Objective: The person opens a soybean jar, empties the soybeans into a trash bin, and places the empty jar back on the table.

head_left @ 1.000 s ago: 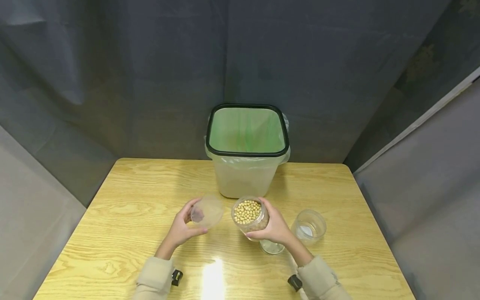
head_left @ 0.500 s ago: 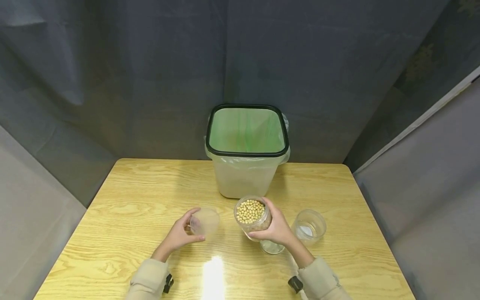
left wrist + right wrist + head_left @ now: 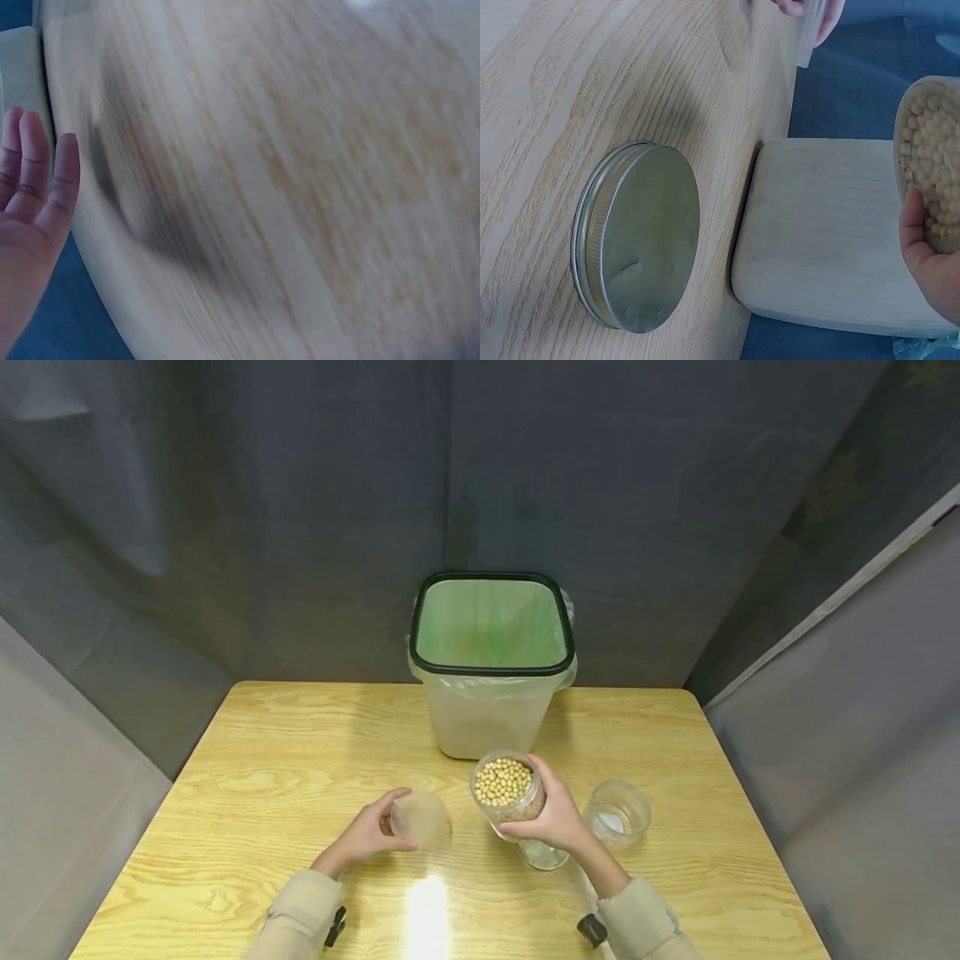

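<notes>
In the head view my left hand (image 3: 369, 833) holds a frosted, round plastic lid (image 3: 422, 818) by its edge, between thumb and fingers, over the table. The right wrist view catches this lid (image 3: 811, 34) nearly edge-on. My right hand (image 3: 557, 814) grips a clear jar (image 3: 517, 810) by its side, tilted and uncovered. Soybeans (image 3: 502, 782) fill it close to the rim. Below that hand a silver metal screw lid (image 3: 651, 244) lies on the table, partly hidden in the head view. Only some left fingers (image 3: 64, 169) show in the left wrist view.
Behind the jar stands a pale bin (image 3: 483, 718) with a black rim and a green-tinted bag lining. A clear round container (image 3: 618, 814) with a whitish patch at its bottom sits right of my right hand. The wooden table (image 3: 285, 752) has grey curtains around it.
My left hand has come nearer to me, bringing the plastic lid lower in the view. The jar in my right hand has shifted slightly to the right.
</notes>
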Demonstrator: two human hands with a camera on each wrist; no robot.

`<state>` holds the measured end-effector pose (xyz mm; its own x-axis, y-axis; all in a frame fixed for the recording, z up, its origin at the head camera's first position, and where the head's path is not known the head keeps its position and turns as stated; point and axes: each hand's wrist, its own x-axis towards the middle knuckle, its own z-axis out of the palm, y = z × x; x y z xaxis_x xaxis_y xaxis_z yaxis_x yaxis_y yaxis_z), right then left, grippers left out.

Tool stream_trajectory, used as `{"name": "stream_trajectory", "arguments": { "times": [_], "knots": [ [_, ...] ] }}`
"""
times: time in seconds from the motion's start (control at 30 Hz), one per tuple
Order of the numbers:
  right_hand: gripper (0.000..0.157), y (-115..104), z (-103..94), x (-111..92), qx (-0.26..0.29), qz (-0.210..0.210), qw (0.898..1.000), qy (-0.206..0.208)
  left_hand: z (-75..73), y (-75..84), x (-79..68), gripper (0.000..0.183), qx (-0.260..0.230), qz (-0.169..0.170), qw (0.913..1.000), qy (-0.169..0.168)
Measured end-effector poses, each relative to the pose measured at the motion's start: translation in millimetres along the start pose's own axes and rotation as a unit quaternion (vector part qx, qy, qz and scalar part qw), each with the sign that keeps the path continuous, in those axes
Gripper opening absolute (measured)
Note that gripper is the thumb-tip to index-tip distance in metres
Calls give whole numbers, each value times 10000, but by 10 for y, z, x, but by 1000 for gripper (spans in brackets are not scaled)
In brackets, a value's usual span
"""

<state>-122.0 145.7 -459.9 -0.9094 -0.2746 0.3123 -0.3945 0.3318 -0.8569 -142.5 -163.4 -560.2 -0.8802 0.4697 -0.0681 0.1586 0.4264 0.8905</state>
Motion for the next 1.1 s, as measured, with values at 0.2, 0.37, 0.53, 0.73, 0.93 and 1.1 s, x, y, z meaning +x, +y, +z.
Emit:
{"name": "stream_trajectory", "arguments": {
  "times": [0.2, 0.37, 0.53, 0.73, 0.93, 1.1],
  "knots": [
    [91, 242, 20, 8, -86, 50, 9999, 74, 19, -1, 59, 84, 73, -107, 9996, -231],
    [90, 261, 17, 2, 51, 36, 9999, 144, 39, -5, 65, 87, 139, -337, 9988, -335],
    [91, 257, 18, -23, 67, 157, 9998, 128, 57, -26, 52, 92, 17, -530, 9973, -506],
    [89, 257, 22, -44, 122, 178, 9997, 129, 67, -48, 28, 93, 447, -442, 9951, -766],
    [90, 259, 25, -51, 109, 177, 9998, 75, 73, -34, -9, 93, 773, -162, 9933, -842],
    [93, 254, 24, -67, 106, 369, 9992, 79, 92, -49, -23, 96, 984, -49, 9917, -823]
  ]
}}
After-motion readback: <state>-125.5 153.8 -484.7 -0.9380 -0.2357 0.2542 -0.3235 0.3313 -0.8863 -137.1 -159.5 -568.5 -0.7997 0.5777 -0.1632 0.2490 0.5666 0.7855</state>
